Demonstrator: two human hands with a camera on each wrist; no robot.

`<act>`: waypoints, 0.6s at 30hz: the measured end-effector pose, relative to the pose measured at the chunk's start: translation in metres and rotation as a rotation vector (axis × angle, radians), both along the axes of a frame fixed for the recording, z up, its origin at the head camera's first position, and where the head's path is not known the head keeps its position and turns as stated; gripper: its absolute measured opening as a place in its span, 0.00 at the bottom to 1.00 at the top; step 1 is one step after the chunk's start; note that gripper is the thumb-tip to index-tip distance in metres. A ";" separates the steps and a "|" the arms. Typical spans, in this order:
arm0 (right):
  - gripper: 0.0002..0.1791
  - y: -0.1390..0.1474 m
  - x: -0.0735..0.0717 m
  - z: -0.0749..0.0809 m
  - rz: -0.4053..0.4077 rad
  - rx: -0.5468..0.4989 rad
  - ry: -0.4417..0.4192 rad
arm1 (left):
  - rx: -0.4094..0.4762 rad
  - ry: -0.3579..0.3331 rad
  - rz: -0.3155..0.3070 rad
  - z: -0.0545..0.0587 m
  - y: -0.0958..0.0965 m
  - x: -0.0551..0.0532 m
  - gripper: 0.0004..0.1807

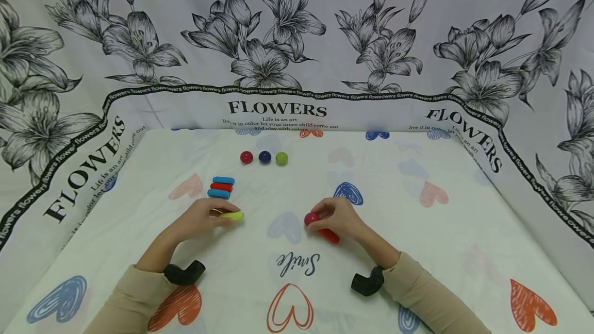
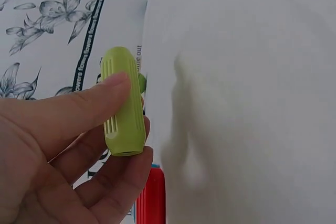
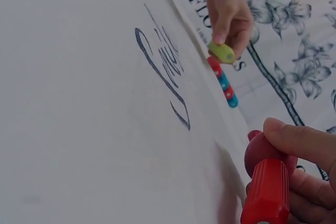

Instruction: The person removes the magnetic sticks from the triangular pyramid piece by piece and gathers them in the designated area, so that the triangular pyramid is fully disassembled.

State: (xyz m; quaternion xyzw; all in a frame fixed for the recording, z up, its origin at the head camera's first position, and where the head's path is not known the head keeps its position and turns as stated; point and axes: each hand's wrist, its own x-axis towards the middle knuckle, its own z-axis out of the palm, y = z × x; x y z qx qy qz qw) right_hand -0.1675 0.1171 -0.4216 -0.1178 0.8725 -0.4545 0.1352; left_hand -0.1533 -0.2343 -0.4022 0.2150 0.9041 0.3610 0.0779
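My left hand (image 1: 204, 217) pinches a yellow-green ribbed stick (image 2: 123, 108) between thumb and fingers, tilted in the left wrist view. My right hand (image 1: 337, 215) holds a red ball (image 1: 311, 218) in its fingertips. Against that ball lies the end of a red ribbed stick (image 3: 269, 187), which reaches out below the fingers toward the wrist in the head view. Just beyond the left hand, blue and red sticks (image 1: 221, 186) lie side by side in a row; a further red stick (image 3: 214, 65) shows close to the left hand in the right wrist view.
Toward the back of the table, a red ball (image 1: 246, 157), a dark blue ball (image 1: 265, 157) and a green ball (image 1: 281, 158) stand in a line. A white cloth (image 1: 399, 220) printed with hearts covers the table. Flower-printed fabric (image 1: 394, 40) rises behind and at both sides.
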 end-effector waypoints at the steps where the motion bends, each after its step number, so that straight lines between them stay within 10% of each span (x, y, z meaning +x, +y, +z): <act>1: 0.19 0.000 0.000 0.000 -0.005 -0.007 -0.011 | -0.005 0.007 0.006 0.000 -0.002 0.000 0.12; 18: 0.17 0.000 -0.006 -0.002 -0.077 -0.054 -0.120 | -0.055 0.072 0.081 0.004 -0.024 -0.001 0.12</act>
